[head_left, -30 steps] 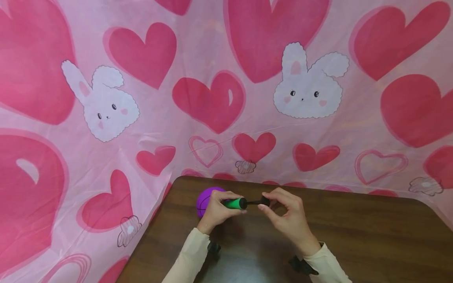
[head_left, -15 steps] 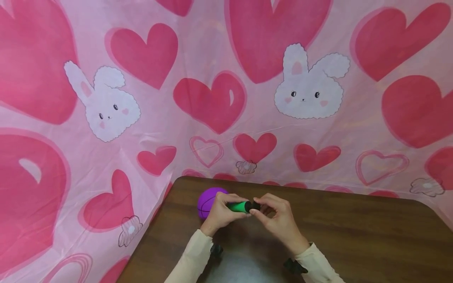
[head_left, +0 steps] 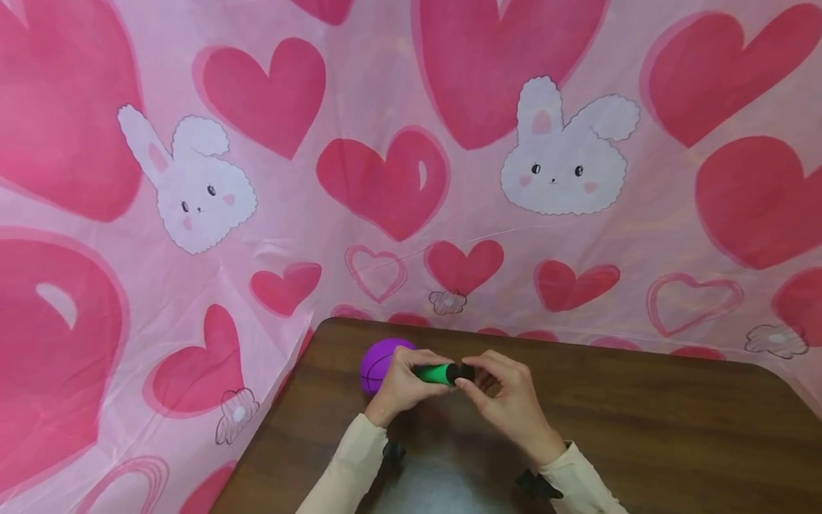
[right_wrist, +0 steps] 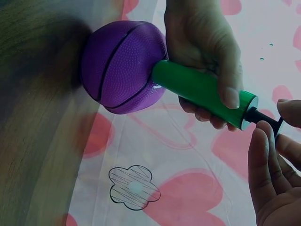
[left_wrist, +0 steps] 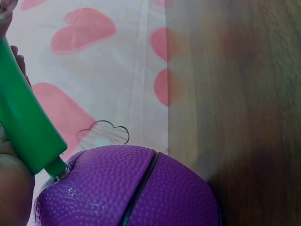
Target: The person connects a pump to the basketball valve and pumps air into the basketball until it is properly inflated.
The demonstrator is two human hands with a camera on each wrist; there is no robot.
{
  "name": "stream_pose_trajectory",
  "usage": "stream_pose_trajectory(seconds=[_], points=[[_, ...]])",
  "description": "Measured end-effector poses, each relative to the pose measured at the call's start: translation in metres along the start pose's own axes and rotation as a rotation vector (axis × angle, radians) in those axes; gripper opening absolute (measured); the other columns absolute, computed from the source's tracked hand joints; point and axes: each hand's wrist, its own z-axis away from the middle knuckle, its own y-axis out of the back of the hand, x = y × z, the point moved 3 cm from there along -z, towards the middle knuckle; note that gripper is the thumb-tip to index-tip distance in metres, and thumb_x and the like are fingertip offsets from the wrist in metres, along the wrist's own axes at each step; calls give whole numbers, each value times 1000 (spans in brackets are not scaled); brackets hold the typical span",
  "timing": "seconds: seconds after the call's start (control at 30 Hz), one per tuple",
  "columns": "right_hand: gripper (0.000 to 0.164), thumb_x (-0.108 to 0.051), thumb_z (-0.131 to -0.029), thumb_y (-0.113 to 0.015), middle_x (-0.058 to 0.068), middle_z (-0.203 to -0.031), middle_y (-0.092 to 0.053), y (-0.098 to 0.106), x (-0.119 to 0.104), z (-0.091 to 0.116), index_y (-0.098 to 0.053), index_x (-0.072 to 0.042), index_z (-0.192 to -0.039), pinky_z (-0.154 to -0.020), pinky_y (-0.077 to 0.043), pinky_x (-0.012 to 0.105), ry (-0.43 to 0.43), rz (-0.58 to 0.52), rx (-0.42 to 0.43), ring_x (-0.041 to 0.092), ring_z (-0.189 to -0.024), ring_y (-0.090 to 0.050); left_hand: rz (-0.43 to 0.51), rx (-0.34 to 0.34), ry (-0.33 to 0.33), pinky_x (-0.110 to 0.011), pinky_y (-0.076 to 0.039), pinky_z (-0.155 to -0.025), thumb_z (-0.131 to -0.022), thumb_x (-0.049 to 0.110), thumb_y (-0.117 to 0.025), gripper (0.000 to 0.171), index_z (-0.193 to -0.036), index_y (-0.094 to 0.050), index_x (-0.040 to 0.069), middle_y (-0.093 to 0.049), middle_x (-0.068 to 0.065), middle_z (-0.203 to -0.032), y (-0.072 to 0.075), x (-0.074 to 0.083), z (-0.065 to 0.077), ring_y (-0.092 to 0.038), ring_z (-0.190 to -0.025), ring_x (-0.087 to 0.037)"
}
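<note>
My left hand grips the green barrel of a small hand pump. The pump's tip meets a dimple in the skin of a purple mini basketball, which sits on the table just left of that hand. With thumb and fingers, my right hand pinches the pump's black handle close to the barrel's end. A short length of black rod shows between barrel and handle in the right wrist view. The left hand partly covers both barrel and ball in the head view.
A dark brown wooden table lies under both hands. Behind it and along its left side hangs a pink cloth printed with hearts and rabbit heads. Dark straps sit at the wrists, by the cream sleeves.
The right hand has moved left, bringing the handle up to the barrel; the long stretch of rod seen a second ago has slid in. The left hand and ball have barely shifted.
</note>
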Motion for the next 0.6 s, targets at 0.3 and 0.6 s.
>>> stream_pose_trajectory(seconds=[0.3,0.6], points=[[32,5,-74,-88,2,-81,-70,14,-7,-5,-76,-5,-102,-61,-56,15,19,50,14,2,-67,-60,-11,16,41,-29,-60,-73,-73,-3,-91,32,-104,-81,-1,-81,-18,-94,1,-5,2,-74,-83,-8],[38,9,-69,-88,2,-80,-70,45,-25,-16,-78,-5,-103,-65,-55,12,78,61,115,5,-70,-61,17,62,49,-29,-61,-70,-71,-5,-92,35,-104,-81,-1,-80,-19,-93,8,-6,1,-74,-82,-8]])
